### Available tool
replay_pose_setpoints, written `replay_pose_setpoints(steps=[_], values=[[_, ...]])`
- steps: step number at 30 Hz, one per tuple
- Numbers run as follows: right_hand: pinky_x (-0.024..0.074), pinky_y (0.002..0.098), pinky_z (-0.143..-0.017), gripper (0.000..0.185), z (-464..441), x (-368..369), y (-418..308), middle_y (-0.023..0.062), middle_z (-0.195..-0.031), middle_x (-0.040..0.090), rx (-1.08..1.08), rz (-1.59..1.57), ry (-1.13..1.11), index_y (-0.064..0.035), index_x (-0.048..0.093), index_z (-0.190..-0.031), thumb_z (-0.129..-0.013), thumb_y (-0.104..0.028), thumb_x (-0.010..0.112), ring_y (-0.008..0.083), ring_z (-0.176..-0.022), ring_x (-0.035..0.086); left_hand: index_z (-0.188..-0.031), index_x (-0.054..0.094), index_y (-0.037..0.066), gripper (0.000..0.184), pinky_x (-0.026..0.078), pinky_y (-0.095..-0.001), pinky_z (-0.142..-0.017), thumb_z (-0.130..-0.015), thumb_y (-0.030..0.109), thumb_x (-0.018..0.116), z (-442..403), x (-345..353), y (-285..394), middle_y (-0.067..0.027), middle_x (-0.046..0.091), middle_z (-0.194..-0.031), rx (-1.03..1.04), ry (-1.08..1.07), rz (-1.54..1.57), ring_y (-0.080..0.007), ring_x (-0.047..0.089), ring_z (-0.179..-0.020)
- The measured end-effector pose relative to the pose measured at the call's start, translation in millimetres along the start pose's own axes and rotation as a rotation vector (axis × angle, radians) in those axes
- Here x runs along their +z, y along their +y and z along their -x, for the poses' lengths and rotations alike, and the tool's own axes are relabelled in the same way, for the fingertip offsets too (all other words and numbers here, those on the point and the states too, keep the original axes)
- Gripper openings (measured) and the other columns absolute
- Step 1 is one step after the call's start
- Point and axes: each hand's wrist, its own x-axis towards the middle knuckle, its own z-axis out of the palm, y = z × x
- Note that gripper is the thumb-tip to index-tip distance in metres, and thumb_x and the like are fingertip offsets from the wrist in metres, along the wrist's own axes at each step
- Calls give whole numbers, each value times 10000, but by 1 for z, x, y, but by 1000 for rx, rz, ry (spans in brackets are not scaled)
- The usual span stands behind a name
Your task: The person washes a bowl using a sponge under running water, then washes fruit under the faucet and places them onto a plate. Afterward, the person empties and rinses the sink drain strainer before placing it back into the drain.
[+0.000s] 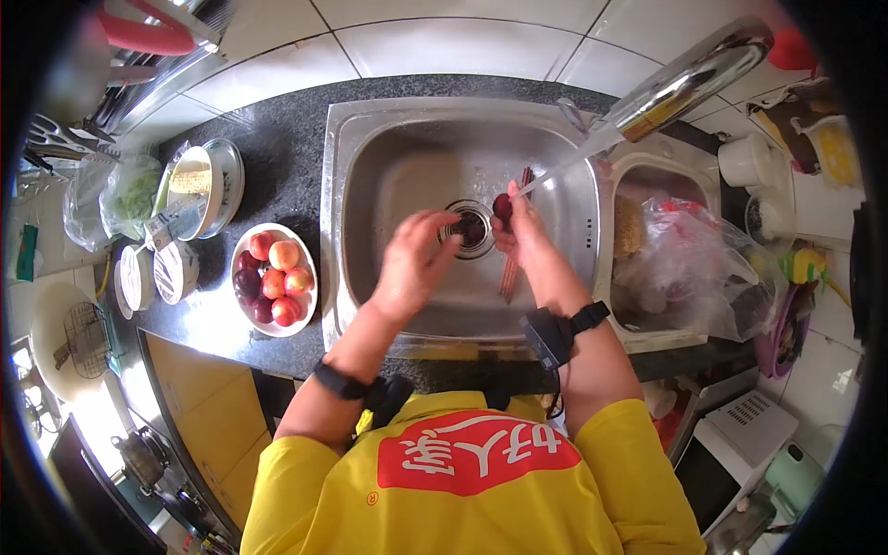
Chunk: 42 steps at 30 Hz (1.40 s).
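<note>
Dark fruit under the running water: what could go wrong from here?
The dark fruit is wet in the right hand, so it could slip and drop near the drain, perhaps bruising on the metal.

The reddish-brown sticks lie in the sink beside that hand, which might knock them.

The black device on the right wrist sits close to the stream; splashes may wet it.

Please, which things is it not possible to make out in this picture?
All in the head view:
- Whether the left hand grips anything: its own fingers and the dark drain behind them blend.
- The underside of the dark fruit: hidden by the right hand.
- The middle of the reddish sticks: covered by that hand.
- The contents of the plastic bag: blurred by folds and glare.
</note>
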Motion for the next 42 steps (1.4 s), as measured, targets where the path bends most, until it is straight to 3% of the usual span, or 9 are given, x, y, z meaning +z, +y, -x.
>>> replay_pose_setpoints(steps=[9, 11, 17, 19, 21, 25, 31, 38, 42], values=[[234, 239, -349, 434, 1, -9, -9, -14, -506, 375, 121, 29, -92, -153, 445, -773, -903, -549, 323, 93, -372, 308, -970, 661, 40, 177, 494, -281, -756, -796, 66, 638, -45, 99, -38, -109, 640, -982, -76, 9, 418, -174, 606, -873], [222, 264, -355, 401, 1, -7, -8, -9, -536, 384, 111, 97, -40, -162, 445, -770, -901, -530, 351, 104, -407, 328, -969, 659, 33, 171, 495, -254, -678, -803, 68, 637, -51, 99, -43, -70, 665, -841, -440, -123, 629, -124, 602, -747], [314, 239, -431, 356, -35, -8, 20, 15, -655, 459, -462, 449, 38, -106, 492, -904, -945, -422, 336, 84, -509, 408, -928, 666, 38, 171, 483, -246, -646, -860, 181, 604, -60, 97, -40, -30, 656, -773, -485, -5, 353, -101, 586, -698], [445, 394, -687, 392, -37, -9, 13, 150, -823, 582, -390, 660, 80, 18, 464, -972, -921, -369, 424, 310, -742, 572, -961, 654, 46, 205, 482, -245, -668, -882, 219, 578, -62, 110, -55, -36, 656, -805, -572, 6, 350, -104, 588, -728], [428, 296, -681, 283, -39, -1, 21, 65, -786, 546, -621, 644, 190, -33, 490, -967, -909, -309, 478, 145, -739, 513, -1111, 565, 66, 300, 470, -250, -731, -928, 290, 484, -60, 137, -85, -56, 641, -913, -625, 111, 642, -114, 578, -815], [425, 324, -731, 272, -29, 15, 21, 108, -831, 561, -846, 607, 313, 1, 510, -936, -878, -263, 544, 195, -803, 534, -1240, 437, 98, 458, 417, -344, -902, -961, 426, 282, -64, 142, -55, -87, 553, -1115, -901, 39, 1605, -217, 524, -1002], [367, 461, -715, 262, -25, 3, -6, 145, -774, 581, -1145, 1051, 493, -56, 562, -823, -902, -266, 427, 353, -777, 527, -1240, 418, 62, 444, 400, -351, -930, -963, 391, 306, -59, 146, -28, -96, 522, -1171, -725, -57, 1737, -223, 493, -1067], [414, 342, -851, 298, -29, 3, 28, 64, -984, 572, -661, 362, 92, -24, 543, -1031, -939, -279, 419, 222, -918, 545, -1161, 473, 46, 469, 416, -300, -879, -928, 443, 388, -58, 139, -36, -91, 547, -1108, -861, 107, 1203, -193, 509, -1034], [439, 294, -768, 222, -23, 1, 6, 47, -930, 569, -428, 2, 97, -37, 568, -997, -888, -226, 531, 150, -848, 536, -1166, 490, 62, 368, 402, -304, -895, -952, 341, 379, -54, 146, -45, -69, 558, -1070, -656, -104, 1618, -188, 517, -1018]])
